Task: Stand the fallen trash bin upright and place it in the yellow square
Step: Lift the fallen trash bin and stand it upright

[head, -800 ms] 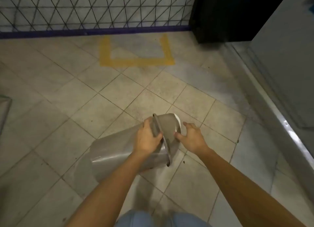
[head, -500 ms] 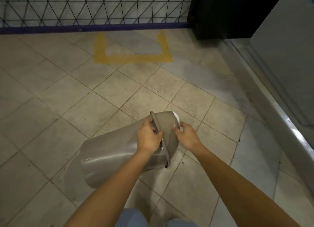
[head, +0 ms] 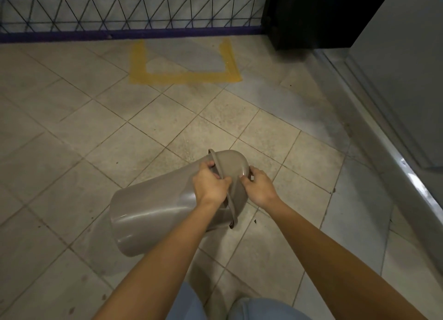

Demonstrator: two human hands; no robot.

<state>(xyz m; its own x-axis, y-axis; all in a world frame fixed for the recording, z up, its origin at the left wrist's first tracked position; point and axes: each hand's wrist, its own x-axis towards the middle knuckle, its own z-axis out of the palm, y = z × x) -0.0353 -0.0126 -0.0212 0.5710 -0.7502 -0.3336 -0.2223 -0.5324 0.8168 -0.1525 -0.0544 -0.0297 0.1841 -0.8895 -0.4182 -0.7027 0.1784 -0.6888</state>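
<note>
— While the trash bin (head: 153, 211) lies tilted low in the frame's centre, who holds it?
— Left hand (head: 211, 185) and right hand (head: 260, 187), fingers gripping its rim; the yellow square (head: 183, 63) sits well apart, upper centre.

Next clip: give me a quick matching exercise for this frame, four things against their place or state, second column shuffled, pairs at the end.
Things:
1. trash bin
2. yellow square
3. left hand
4. right hand

Place or state:
A. taped on the floor by the mesh fence, nothing in it
B. tilted on its side, grey
C. on the domed lid end
D. gripping the rim band where lid meets body

Pairs: 1-B, 2-A, 3-D, 4-C
</note>
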